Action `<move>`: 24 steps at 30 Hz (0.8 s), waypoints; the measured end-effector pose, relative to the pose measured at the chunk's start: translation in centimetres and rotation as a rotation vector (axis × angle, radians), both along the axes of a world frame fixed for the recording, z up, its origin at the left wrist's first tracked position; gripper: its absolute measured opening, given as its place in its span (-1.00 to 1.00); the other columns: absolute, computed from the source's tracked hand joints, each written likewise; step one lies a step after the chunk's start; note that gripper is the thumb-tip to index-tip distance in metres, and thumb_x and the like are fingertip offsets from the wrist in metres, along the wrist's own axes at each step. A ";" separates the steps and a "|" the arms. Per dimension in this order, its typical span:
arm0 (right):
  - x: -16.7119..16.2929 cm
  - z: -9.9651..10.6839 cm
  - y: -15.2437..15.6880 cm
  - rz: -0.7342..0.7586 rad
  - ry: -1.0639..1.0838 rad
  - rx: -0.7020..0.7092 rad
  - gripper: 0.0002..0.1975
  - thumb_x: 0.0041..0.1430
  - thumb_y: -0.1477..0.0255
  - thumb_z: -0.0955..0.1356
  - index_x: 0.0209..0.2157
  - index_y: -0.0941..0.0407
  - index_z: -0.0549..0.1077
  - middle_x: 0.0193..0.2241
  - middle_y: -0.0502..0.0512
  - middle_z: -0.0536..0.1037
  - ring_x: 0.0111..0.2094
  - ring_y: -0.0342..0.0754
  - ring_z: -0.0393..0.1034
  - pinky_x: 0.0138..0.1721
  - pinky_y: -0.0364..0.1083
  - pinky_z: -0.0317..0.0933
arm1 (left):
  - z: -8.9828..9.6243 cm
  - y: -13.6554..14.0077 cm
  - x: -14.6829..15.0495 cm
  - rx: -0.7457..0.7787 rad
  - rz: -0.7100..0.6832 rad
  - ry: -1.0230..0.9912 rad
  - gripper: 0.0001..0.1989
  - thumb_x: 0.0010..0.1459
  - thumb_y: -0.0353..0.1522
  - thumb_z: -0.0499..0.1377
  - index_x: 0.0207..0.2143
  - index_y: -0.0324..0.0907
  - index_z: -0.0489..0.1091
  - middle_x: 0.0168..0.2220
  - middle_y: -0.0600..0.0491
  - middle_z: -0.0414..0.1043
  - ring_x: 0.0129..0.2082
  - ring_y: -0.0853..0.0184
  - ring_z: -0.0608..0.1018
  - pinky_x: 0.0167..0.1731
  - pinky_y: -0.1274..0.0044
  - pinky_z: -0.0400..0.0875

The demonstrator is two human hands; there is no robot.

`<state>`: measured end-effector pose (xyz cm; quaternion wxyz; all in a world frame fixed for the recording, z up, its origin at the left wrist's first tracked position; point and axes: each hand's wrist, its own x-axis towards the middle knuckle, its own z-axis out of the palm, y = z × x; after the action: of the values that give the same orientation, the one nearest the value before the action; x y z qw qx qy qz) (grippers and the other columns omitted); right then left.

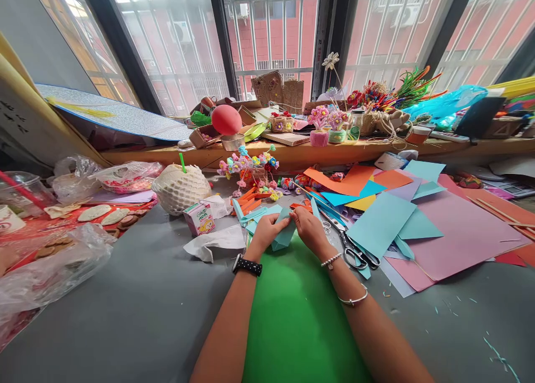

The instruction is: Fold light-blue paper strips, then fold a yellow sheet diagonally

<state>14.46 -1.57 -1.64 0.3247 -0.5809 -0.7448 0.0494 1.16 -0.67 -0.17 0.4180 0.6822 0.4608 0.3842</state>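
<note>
Left hand (270, 231) grasps a folded light-blue paper piece (284, 239) between thumb and fingers. Right hand (310, 231) pinches the upper right edge of the same piece with its fingertips. Both hands are closed on the work, fingertips nearly meeting. The paper piece is located above the far end of a green surface (301, 321); whether it touches that surface cannot be determined. A dark dotted watch strap (249, 266) is fitted on the left wrist; a beaded bracelet (331, 260) and a silver bangle (353, 301) are fitted on the right arm.

Adjacent items, left side: further light-blue folded strips (253, 218) lie just beside the left hand. A small pink carton (199, 219) stands near a crumpled white tissue (219, 242), with a white coconut (179, 190) behind, its green straw (183, 163) upright.

Adjacent items, right side: black-handled scissors (354, 257) lie near the right wrist, beside a light-blue sheet (381, 224), which overlaps a large pink sheet (463, 232). Beyond the hands, a cluster of small multicoloured flowers (249, 165) stands before a wooden ledge (292, 150).
</note>
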 end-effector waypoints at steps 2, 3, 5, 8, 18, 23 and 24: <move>0.0 0.0 0.1 -0.013 -0.028 0.013 -0.73 0.17 0.34 0.03 -0.46 0.12 0.22 -0.45 0.10 0.39 -0.45 -0.07 0.27 -0.54 -0.16 0.01 | -0.1 0.0 0.0 -0.019 -0.001 -0.019 -0.66 -0.18 -0.16 0.11 -0.71 -0.23 0.14 -0.69 0.20 0.03 -0.66 0.52 0.11 -0.66 0.63 -0.01; -0.1 0.0 0.1 -0.023 -0.037 0.017 -0.73 0.17 0.34 0.04 -0.48 0.12 0.22 -0.45 0.10 0.40 -0.45 -0.07 0.27 -0.53 -0.15 0.01 | -0.2 0.0 0.0 -0.028 0.000 -0.026 -0.67 -0.17 -0.16 0.10 -0.70 -0.23 0.16 -0.69 0.20 0.04 -0.65 0.51 0.13 -0.66 0.63 -0.01; -0.1 0.0 0.2 -0.035 -0.041 0.011 -0.73 0.17 0.34 0.05 -0.51 0.12 0.21 -0.47 0.11 0.40 -0.45 -0.06 0.28 -0.52 -0.15 0.02 | -0.3 0.1 -0.1 -0.039 0.000 -0.034 -0.69 -0.16 -0.16 0.10 -0.67 -0.24 0.22 -0.68 0.18 0.08 -0.65 0.49 0.16 -0.66 0.63 0.02; -0.1 0.0 0.2 -0.011 0.011 -0.008 -0.74 0.16 0.33 0.08 -0.53 0.12 0.19 -0.49 0.10 0.40 -0.45 -0.06 0.28 -0.50 -0.15 0.03 | -0.4 0.1 -0.1 -0.034 0.026 -0.032 -0.69 -0.16 -0.16 0.09 -0.64 -0.25 0.26 -0.68 0.17 0.11 -0.64 0.48 0.18 -0.65 0.63 0.03; -0.2 0.0 0.0 0.099 0.145 -0.123 -0.81 0.14 0.36 0.05 -0.46 0.10 0.16 -0.61 -0.01 0.32 -0.58 -0.12 0.21 -0.58 -0.19 -0.03 | 0.0 0.0 -0.3 -0.035 0.117 -0.044 -0.68 -0.17 -0.14 0.11 -0.62 -0.25 0.23 -0.66 0.19 0.10 -0.64 0.51 0.17 -0.66 0.65 0.05; 0.1 0.0 0.4 0.121 0.336 -0.120 -0.73 0.11 0.31 0.08 -0.59 0.10 0.16 -0.66 -0.02 0.28 -0.60 -0.14 0.19 -0.56 -0.18 0.02 | 0.0 0.1 -0.5 -0.058 0.068 -0.051 -0.69 -0.15 -0.15 0.10 -0.59 -0.25 0.26 -0.64 0.17 0.13 -0.63 0.50 0.18 -0.65 0.65 0.07; 0.3 0.1 0.4 0.141 0.411 -0.118 -0.75 0.10 0.30 0.10 -0.57 0.11 0.18 -0.64 -0.01 0.31 -0.59 -0.14 0.20 -0.55 -0.18 0.05 | 0.0 0.1 -0.5 -0.066 0.053 -0.046 -0.69 -0.15 -0.15 0.10 -0.58 -0.25 0.27 -0.64 0.17 0.13 -0.63 0.50 0.19 -0.66 0.65 0.07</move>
<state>14.72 -1.15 -1.52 0.4309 -0.5230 -0.6975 0.2329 0.69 -0.59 -0.21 0.4406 0.6467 0.4813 0.3951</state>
